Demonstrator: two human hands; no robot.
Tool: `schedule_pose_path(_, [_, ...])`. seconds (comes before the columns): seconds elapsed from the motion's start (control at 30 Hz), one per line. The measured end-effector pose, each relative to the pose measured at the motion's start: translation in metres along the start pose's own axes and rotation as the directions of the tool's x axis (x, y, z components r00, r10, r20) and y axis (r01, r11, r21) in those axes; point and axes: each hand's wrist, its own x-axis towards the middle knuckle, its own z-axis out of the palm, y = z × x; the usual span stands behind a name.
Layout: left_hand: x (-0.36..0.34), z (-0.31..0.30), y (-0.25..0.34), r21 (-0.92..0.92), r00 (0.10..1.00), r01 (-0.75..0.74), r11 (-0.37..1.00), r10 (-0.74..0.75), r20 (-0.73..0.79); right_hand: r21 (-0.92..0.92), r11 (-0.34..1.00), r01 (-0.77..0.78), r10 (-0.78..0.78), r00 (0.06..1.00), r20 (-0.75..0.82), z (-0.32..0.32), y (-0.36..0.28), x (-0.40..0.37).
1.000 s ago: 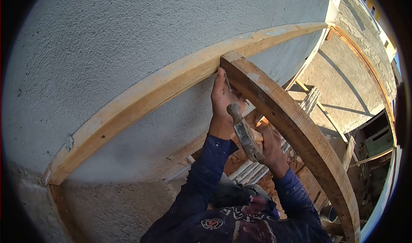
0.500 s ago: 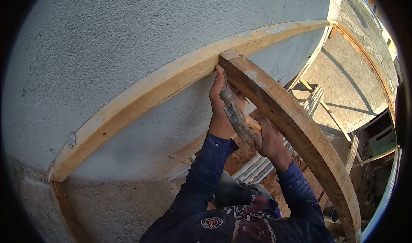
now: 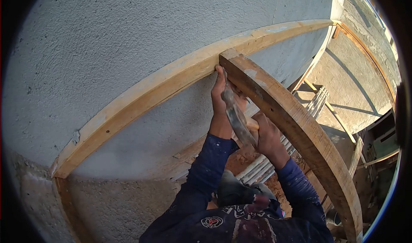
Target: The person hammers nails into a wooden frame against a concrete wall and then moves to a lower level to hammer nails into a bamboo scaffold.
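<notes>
My right hand (image 3: 270, 140) is wrapped round the wooden handle of a hammer (image 3: 237, 119), its metal head blurred beside my left wrist. My left hand (image 3: 221, 101) reaches up under the end of a dark wooden beam (image 3: 296, 123), its thumb near the joint and its other fingers partly hidden behind the hammer and beam. The end of this beam meets a pale wooden plank (image 3: 163, 82) that runs along the wall. What my left fingers hold, if anything, is hidden.
A rough grey plastered wall (image 3: 141, 32) fills the upper left. Bundled poles (image 3: 317, 101) stand at the right, and more poles (image 3: 257, 168) lie below my hands. A second plastered wall (image 3: 347, 80) rises at the far right.
The hammer head has shifted slightly and is more blurred. My right hand has moved a little, while my left hand stays at the beam's end. The view has shifted slightly.
</notes>
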Motion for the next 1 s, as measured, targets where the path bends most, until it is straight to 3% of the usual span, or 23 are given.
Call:
schedule_pose_path(0.03, [-0.002, 0.008, 0.001, 0.04, 0.998, -0.014, 0.999, 0.016, -0.065, -0.097, 0.991, -0.095, 0.101, 0.994, 0.05, -0.004, -0.006, 0.007])
schedule_pose_path(0.1, [0.003, 0.006, 0.004, 0.086, 0.993, -0.031, 0.996, 0.04, -0.112, -0.033, 0.999, -0.01, 0.011, 1.0, 0.019, -0.006, -0.004, -0.001])
schedule_pose_path(0.17, [0.004, -0.008, 0.008, -0.108, 0.993, 0.046, 0.993, -0.034, 0.111, 0.039, 0.983, 0.178, -0.177, 0.984, -0.014, -0.012, -0.006, -0.004])
schedule_pose_path(0.2, [0.004, -0.014, 0.004, -0.11, 0.993, 0.05, 0.993, -0.038, 0.108, 0.038, 0.984, 0.173, -0.173, 0.985, -0.013, -0.008, 0.001, -0.006])
schedule_pose_path(0.27, [-0.001, 0.009, 0.007, 0.05, 0.997, 0.013, 0.999, -0.009, -0.081, 0.165, 0.952, 0.257, -0.255, 0.966, -0.033, 0.002, 0.013, -0.007])
schedule_pose_path(0.3, [-0.004, 0.011, 0.007, 0.051, 0.996, 0.015, 0.999, -0.011, -0.084, 0.046, 0.998, 0.039, -0.038, 0.999, -0.017, 0.004, 0.009, -0.002])
schedule_pose_path(0.4, [0.0, 0.014, 0.011, 0.172, 0.993, -0.006, 0.985, 0.027, -0.119, -0.043, 0.999, 0.011, -0.017, 0.991, -0.13, 0.0, -0.007, 0.004])
schedule_pose_path(0.47, [0.001, 0.007, 0.013, 0.156, 1.0, 0.008, 0.988, -0.008, -0.002, 0.048, 0.996, 0.072, -0.065, 0.99, -0.127, -0.003, -0.008, -0.004])
schedule_pose_path(0.57, [0.0, 0.006, 0.011, 0.082, 0.997, 0.04, 0.996, -0.034, -0.071, 0.143, 0.948, 0.285, -0.281, 0.958, -0.051, -0.013, -0.013, -0.007])
schedule_pose_path(0.6, [0.0, 0.005, 0.012, 0.084, 0.997, 0.041, 0.996, -0.035, -0.07, 0.143, 0.948, 0.285, -0.28, 0.958, -0.054, -0.008, -0.009, -0.004])
schedule_pose_path(0.7, [-0.001, 0.009, 0.011, 0.141, 0.999, 0.024, 0.99, -0.028, 0.028, 0.068, 0.995, -0.078, 0.084, 0.993, -0.083, 0.011, 0.002, 0.002])
schedule_pose_path(0.77, [-0.003, 0.029, 0.009, 0.191, 0.969, 0.014, 0.981, 0.034, -0.244, 0.04, 0.999, -0.01, 0.013, 0.997, -0.073, 0.001, 0.0, -0.004])
schedule_pose_path(0.8, [0.0, 0.022, 0.011, 0.19, 0.97, 0.01, 0.982, 0.037, -0.24, 0.021, 0.998, 0.051, -0.05, 0.998, -0.042, -0.002, -0.001, -0.007])
schedule_pose_path(0.83, [0.0, 0.012, 0.014, 0.136, 0.99, 0.037, 0.99, -0.018, -0.137, 0.043, 0.984, 0.176, -0.171, 0.98, -0.098, 0.0, -0.002, -0.011])
schedule_pose_path(0.87, [0.0, 0.004, 0.014, 0.082, 0.997, 0.07, 0.994, -0.068, -0.03, 0.041, 0.985, 0.168, -0.164, 0.982, -0.094, -0.002, 0.001, -0.013])
schedule_pose_path(0.93, [0.002, -0.007, 0.012, 0.087, 0.997, 0.068, 0.994, -0.066, -0.028, 0.148, 0.922, 0.359, -0.362, 0.932, -0.006, -0.005, 0.011, -0.009])
schedule_pose_path(0.97, [0.003, -0.016, 0.012, 0.081, 0.996, 0.079, 0.994, -0.081, 0.025, 0.217, 0.941, 0.259, -0.272, 0.962, 0.035, 0.002, 0.018, -0.003])
schedule_pose_path(1.0, [0.004, -0.021, 0.012, 0.074, 0.992, 0.086, 0.994, -0.092, 0.084, 0.214, 0.941, 0.261, -0.274, 0.961, 0.034, 0.004, 0.017, -0.003])
